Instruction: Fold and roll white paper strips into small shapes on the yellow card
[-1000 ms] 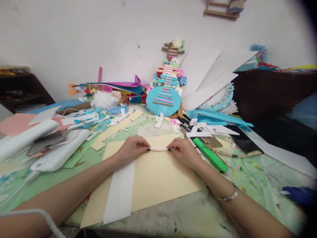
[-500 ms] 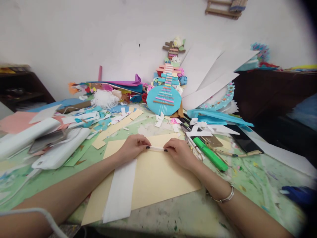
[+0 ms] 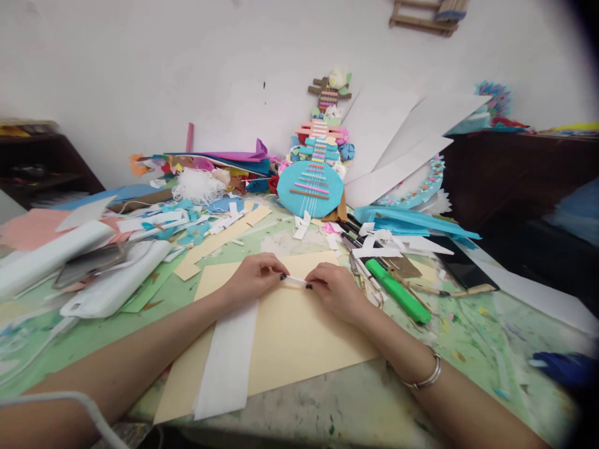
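A thin white paper strip [image 3: 296, 281], narrow and perhaps rolled or folded, spans the gap between my two hands. My left hand [image 3: 255, 277] pinches one end between thumb and fingertips. The other end is pinched by my right hand [image 3: 334, 288], which has a silver bangle on its wrist. Both hands are just above or resting on a cream sheet of card [image 3: 309, 337]; contact is hard to tell. A wide strip of white crepe-like paper [image 3: 229, 368] lies on the card, its upper end beneath my left hand.
Right of my hands lie a green box cutter [image 3: 397, 291], scissors [image 3: 372, 288] and a dark phone [image 3: 461, 265]. A white power strip [image 3: 116, 287] lies left. At the back stands a blue paper lute [image 3: 309, 190] among paper scraps, near a white string heap [image 3: 197, 187].
My hands have come slightly closer together, so less of the white strip shows between them. My right hand has shifted a little to the left.
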`<act>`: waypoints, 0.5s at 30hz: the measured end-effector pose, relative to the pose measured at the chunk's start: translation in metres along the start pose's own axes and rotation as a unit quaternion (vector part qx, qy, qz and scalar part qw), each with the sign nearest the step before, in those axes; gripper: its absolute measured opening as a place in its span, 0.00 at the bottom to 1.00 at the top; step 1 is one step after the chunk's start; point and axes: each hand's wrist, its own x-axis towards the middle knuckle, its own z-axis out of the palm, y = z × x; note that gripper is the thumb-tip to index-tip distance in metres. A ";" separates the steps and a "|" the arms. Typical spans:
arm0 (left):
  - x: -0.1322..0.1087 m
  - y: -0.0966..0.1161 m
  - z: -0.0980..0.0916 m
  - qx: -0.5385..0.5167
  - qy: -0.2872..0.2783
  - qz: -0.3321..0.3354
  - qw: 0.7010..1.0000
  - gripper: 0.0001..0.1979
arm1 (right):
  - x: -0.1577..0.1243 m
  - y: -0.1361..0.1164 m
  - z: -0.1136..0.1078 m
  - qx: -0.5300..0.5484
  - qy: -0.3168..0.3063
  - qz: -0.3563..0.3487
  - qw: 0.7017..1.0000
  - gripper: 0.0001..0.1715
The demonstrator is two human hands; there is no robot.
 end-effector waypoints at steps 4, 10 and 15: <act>0.000 0.005 0.000 -0.029 -0.007 -0.004 1.000 0.08 | -0.001 -0.005 -0.001 0.014 -0.007 -0.002 1.000 0.09; 0.000 0.005 0.000 -0.050 -0.008 -0.007 0.999 0.08 | -0.002 -0.012 -0.001 0.032 -0.003 0.003 0.999 0.10; 0.000 0.001 -0.003 -0.075 0.040 -0.047 0.995 0.07 | -0.002 -0.012 -0.003 0.041 0.011 0.027 0.999 0.10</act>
